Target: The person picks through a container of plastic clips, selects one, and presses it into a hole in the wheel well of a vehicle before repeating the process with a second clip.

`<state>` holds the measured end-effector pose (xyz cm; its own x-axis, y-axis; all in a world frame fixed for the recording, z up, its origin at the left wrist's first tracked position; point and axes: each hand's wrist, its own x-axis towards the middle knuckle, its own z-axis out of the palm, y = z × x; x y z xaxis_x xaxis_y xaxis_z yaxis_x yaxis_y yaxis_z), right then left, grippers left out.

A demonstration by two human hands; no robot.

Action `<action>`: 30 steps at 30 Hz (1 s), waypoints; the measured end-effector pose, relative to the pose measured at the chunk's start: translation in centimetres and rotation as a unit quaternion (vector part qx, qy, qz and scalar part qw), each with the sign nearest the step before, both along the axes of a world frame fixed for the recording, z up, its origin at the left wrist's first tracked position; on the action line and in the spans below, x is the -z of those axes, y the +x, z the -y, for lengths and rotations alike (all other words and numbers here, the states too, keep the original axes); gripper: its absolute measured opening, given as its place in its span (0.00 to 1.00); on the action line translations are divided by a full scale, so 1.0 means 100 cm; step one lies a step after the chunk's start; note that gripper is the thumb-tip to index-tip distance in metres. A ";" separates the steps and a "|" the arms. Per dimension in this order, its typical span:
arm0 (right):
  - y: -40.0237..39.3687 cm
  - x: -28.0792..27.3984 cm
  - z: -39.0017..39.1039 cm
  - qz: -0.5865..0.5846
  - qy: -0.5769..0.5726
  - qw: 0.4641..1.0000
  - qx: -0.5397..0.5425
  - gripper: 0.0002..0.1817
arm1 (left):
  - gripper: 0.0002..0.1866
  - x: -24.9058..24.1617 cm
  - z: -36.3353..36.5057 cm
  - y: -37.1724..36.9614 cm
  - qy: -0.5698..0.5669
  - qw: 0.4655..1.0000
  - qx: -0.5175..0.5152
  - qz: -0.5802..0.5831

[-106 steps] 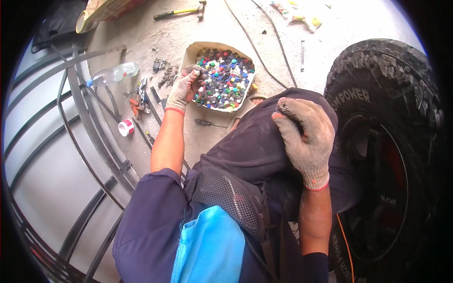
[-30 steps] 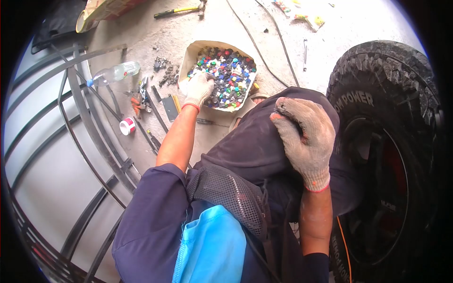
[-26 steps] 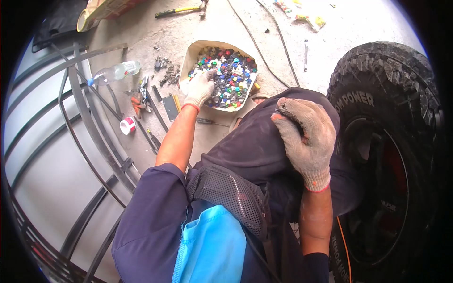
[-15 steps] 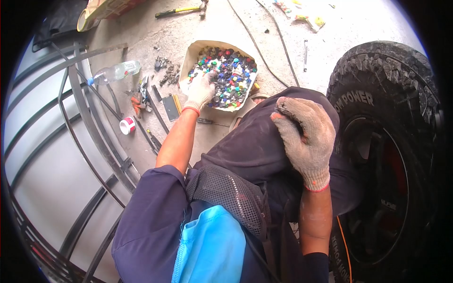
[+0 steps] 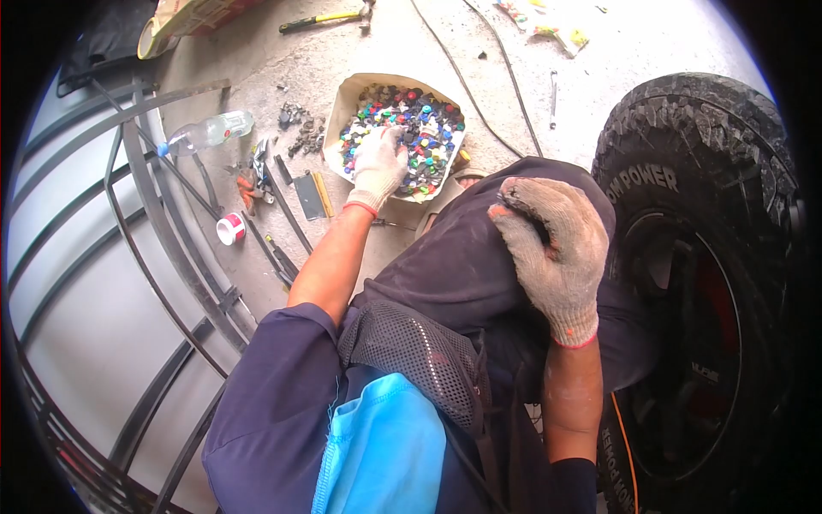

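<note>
Left: bottle (image 5: 212, 133) on its side. Centre: gloved left hand (image 5: 379, 163) among small coloured pieces (image 5: 432, 133) in pale container (image 5: 338, 120), apparently set close for easy reach; fingertips hidden, grip indeterminable. Next: right hand (image 5: 558, 244), loosely curled, narrow thumb gap, nothing visible held, apparently propped on leg (image 5: 454, 248) for rest; then tyre (image 5: 698, 120).

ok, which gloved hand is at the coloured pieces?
The left hand, over the coloured pieces in the pale container; the right hand is curled above the trouser leg, away from it.
</note>
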<state>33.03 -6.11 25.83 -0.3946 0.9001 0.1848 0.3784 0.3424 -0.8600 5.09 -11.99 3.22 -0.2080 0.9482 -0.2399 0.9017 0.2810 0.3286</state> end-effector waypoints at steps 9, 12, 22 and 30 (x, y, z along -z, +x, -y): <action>-0.002 0.004 0.001 -0.018 0.013 1.000 0.006 0.15 | 0.19 -0.003 -0.014 0.052 0.071 0.968 0.241 -0.015; 0.001 0.005 0.001 -0.015 0.017 1.000 0.009 0.15 | 0.21 -0.003 -0.016 0.045 0.004 0.967 0.246 -0.072; 0.002 0.005 -0.001 -0.014 0.028 0.999 0.008 0.14 | 0.26 -0.006 -0.002 0.005 -0.061 0.988 0.104 -0.094; 0.004 0.005 0.001 -0.033 0.017 0.999 0.017 0.14 | 0.26 0.005 -0.008 -0.039 -0.068 0.987 0.023 -0.144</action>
